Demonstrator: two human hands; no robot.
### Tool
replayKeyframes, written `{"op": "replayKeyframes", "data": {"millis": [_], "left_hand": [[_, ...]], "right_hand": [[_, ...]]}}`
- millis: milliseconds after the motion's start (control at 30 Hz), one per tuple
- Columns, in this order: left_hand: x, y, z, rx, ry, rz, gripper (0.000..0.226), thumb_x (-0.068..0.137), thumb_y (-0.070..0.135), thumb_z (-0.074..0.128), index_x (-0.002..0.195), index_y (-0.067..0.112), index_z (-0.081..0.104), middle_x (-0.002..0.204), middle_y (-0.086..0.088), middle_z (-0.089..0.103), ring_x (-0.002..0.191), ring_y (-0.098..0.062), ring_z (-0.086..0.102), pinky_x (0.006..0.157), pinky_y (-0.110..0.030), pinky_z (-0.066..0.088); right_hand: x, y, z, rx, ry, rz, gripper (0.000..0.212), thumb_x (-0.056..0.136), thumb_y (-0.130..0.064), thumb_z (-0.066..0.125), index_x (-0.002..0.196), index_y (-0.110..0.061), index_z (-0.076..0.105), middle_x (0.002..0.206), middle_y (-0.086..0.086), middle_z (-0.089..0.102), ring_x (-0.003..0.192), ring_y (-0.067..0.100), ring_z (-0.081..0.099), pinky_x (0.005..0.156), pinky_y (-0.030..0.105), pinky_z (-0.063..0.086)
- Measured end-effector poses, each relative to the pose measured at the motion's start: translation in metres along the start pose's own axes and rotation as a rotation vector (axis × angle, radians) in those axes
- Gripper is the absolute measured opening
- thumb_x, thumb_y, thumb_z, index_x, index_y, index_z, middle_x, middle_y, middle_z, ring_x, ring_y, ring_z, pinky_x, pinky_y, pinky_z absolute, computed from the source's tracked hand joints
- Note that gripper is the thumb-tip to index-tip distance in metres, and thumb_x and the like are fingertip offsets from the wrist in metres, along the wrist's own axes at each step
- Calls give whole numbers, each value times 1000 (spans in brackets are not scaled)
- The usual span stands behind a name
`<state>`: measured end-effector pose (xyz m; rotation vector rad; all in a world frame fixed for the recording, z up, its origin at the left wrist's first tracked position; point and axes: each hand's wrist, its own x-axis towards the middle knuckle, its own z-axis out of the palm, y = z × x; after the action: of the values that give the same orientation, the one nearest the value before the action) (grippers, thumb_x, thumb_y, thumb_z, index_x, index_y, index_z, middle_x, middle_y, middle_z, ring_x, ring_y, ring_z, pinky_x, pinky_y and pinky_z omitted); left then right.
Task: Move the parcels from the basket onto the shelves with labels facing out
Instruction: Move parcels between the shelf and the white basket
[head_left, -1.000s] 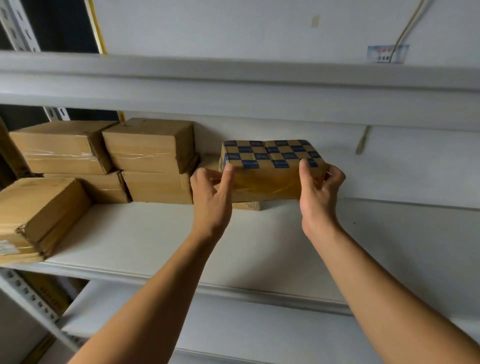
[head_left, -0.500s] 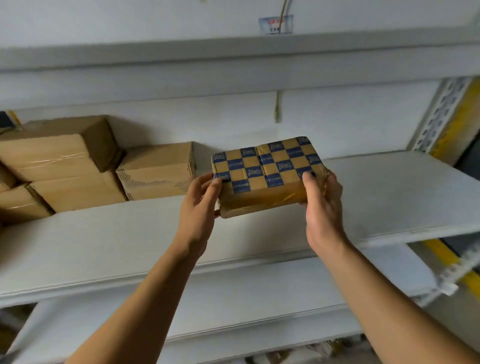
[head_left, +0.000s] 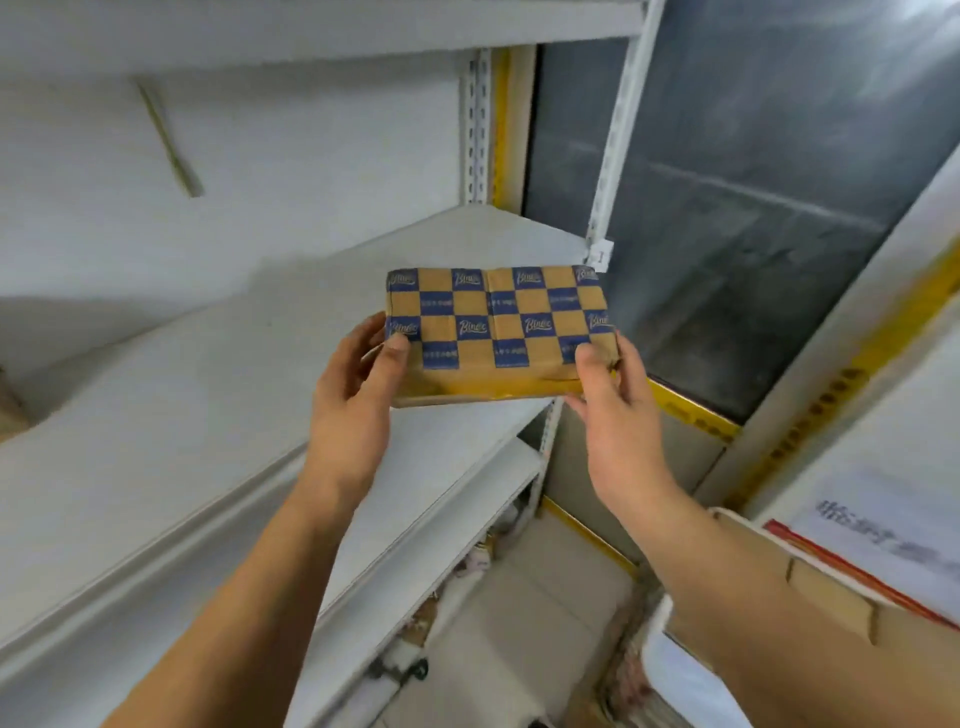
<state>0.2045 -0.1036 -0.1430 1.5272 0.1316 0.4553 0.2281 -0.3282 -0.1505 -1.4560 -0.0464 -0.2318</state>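
Note:
A flat cardboard parcel (head_left: 498, 322) with a blue and tan checkered top and yellow tape along its near edge is held in the air in front of the white shelf (head_left: 218, 395). My left hand (head_left: 358, 384) grips its left end, thumb on top. My right hand (head_left: 608, 400) grips its right end the same way. The parcel hangs past the shelf's right front corner, clear of the shelf board. No label shows on the faces I can see.
A perforated white upright (head_left: 618, 135) marks the shelf's right end, with a dark glass panel (head_left: 753, 208) behind it. A lower shelf board (head_left: 431, 519) lies beneath. A cardboard box (head_left: 831, 587) and papers sit at lower right. Clutter lies on the floor.
Both hands have carried the checkered parcel away from the stacked boxes toward the shelf's right end. The view has swung right, and the stacked boxes have left the frame.

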Motion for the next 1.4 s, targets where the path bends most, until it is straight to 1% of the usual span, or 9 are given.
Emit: {"op": "replayKeyframes", "data": {"millis": [133,300,433,567,733,967,1100,1267,1400], "left_hand": [[-14,-16,79,-1,-183,-55,22,107,32,60,125,42,68,124,15,74,120,-7,67,113,-46,49],[-37,-69,179,120,-407,-175,22,105,41,60,119,53,70,121,19,75,120,-5,67,115,-47,47],[-67,-119,260,219,-546,-305,19,105,47,59,109,65,61,109,32,71,114,2,64,110,-37,49],[-99,-164,333,332,-682,-396,20,102,57,56,113,75,56,117,35,63,127,-9,57,116,-47,43],[-131,-211,410,428,-781,-478,47,110,44,49,156,38,44,129,21,50,127,-7,44,117,-44,36],[-136,-283,454,444,-863,-665,42,107,38,56,148,45,51,126,21,62,124,-13,62,110,-49,51],[-137,-312,463,385,-898,-750,48,107,27,60,152,36,47,117,24,65,117,-6,64,93,-31,54],[-123,-348,478,396,-894,-736,51,107,32,59,156,35,46,142,15,64,130,-9,60,117,-44,44],[-110,-365,498,377,-878,-751,51,109,28,56,158,33,42,138,18,61,130,-9,58,115,-37,42]], "right_hand": [[-12,15,-80,-71,219,43,21,108,-39,57,123,-52,63,121,-22,73,118,0,66,114,43,49],[-41,56,-188,-134,347,121,27,109,-34,56,136,-33,62,125,-9,74,120,13,67,112,46,50],[-62,90,-272,-178,447,232,30,108,-34,59,137,-34,61,121,-9,74,115,14,68,108,45,53],[-72,119,-354,-216,517,333,25,106,-34,61,131,-39,63,120,-7,74,115,21,67,108,49,53],[-73,165,-438,-245,556,457,39,102,-42,66,140,-40,58,125,-12,73,121,12,66,112,49,51],[-65,220,-490,-235,572,618,49,102,-32,68,148,-31,53,129,-10,71,123,12,65,115,47,48],[-65,244,-501,-190,621,694,52,102,-25,67,151,-25,50,134,-6,68,126,15,63,116,44,46],[-52,268,-499,-159,647,692,52,104,-20,65,153,-21,47,134,-6,68,127,11,63,109,32,49],[-34,287,-505,-188,668,670,55,104,-23,66,155,-21,46,136,-2,69,128,11,64,108,28,51]]}}
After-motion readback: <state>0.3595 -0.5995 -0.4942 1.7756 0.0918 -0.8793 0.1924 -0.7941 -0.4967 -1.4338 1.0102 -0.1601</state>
